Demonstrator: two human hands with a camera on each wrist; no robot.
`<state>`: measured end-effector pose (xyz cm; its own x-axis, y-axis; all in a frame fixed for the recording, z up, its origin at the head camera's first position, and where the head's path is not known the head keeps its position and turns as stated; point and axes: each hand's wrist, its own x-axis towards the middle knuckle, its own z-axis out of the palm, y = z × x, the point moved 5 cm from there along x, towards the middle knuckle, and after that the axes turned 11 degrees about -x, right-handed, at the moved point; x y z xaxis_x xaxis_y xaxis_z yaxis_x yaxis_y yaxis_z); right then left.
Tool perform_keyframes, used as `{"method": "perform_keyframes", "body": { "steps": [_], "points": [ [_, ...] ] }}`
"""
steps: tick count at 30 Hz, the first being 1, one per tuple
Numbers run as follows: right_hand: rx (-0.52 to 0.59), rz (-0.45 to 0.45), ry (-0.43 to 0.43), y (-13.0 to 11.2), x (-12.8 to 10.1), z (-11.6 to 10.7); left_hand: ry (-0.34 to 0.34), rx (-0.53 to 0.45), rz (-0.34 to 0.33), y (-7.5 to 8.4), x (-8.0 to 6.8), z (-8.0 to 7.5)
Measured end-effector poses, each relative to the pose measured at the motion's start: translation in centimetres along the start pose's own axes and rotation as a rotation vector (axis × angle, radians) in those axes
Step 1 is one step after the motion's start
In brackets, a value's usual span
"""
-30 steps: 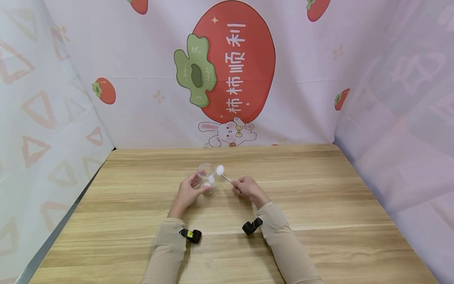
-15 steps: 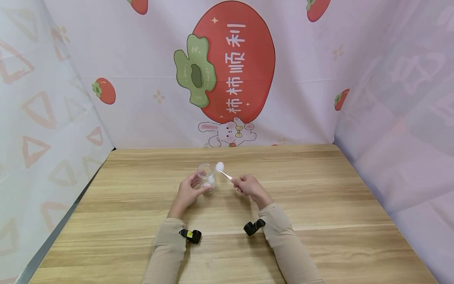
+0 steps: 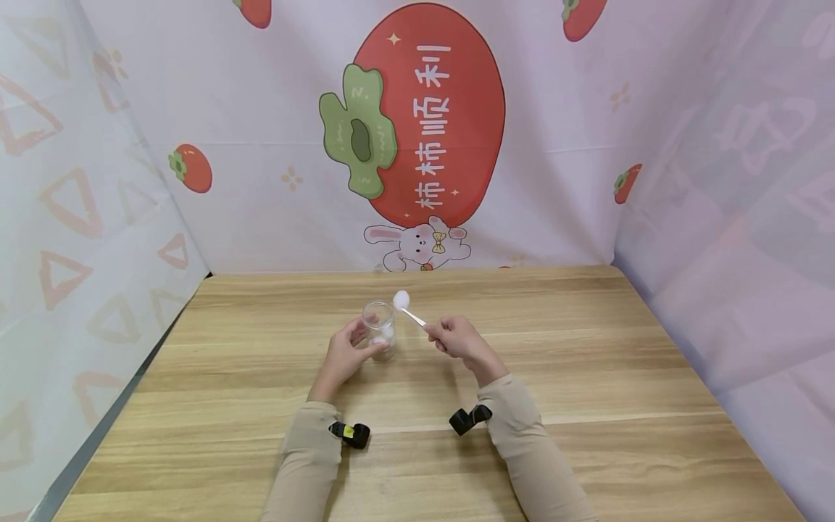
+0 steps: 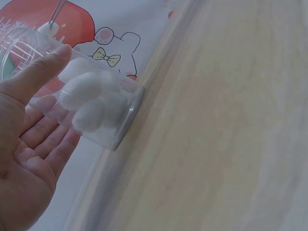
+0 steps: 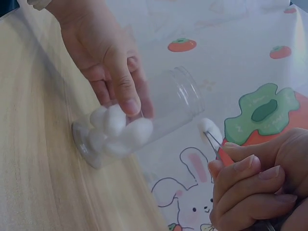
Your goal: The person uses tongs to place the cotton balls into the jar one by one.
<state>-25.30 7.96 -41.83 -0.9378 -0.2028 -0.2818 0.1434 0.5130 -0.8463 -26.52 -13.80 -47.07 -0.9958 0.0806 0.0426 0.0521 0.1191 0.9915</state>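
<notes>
My left hand (image 3: pixel 348 354) grips a clear plastic jar (image 3: pixel 379 331) from its left side, thumb on the near wall and fingers round the back. The jar is upright and lidless at its top. Several white cotton balls (image 4: pixel 86 96) lie in its lower half, as the left wrist view shows. Tweezers (image 3: pixel 414 317) are held in my right hand (image 3: pixel 459 341), with thumb and curled fingers round their rear part. Between their tips is one cotton ball (image 3: pixel 401 300), outside the jar and just right of its rim; the right wrist view also shows this pinched cotton ball (image 5: pixel 210 131).
A wood-grain table (image 3: pixel 587 377) lies under both hands. Behind it hangs a white cloth backdrop (image 3: pixel 261 225) printed with fruit and a rabbit. Pale cloth sides (image 3: pixel 85 290) close in the left and right. Each wrist wears a small black camera (image 3: pixel 470 419).
My right hand has lifted slightly, taking the tweezers and cotton ball upward and a little left in the head view, to about the jar's rim. The left hand and jar have stayed put.
</notes>
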Motion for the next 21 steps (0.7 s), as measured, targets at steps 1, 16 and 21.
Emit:
{"method": "perform_keyframes", "body": {
  "steps": [1, 16, 21],
  "points": [
    [-0.002, -0.014, 0.002, -0.1, -0.1, 0.0, 0.0, 0.001, 0.003, 0.0, 0.0, 0.0],
    [-0.015, -0.08, -0.021, -1.2, -1.0, -0.3, 0.0, 0.015, 0.009, 0.1, -0.1, 0.0],
    [-0.01, -0.085, -0.033, -1.5, -1.2, -0.3, -0.001, 0.014, 0.016, 0.2, -0.1, 0.0]
  ]
}}
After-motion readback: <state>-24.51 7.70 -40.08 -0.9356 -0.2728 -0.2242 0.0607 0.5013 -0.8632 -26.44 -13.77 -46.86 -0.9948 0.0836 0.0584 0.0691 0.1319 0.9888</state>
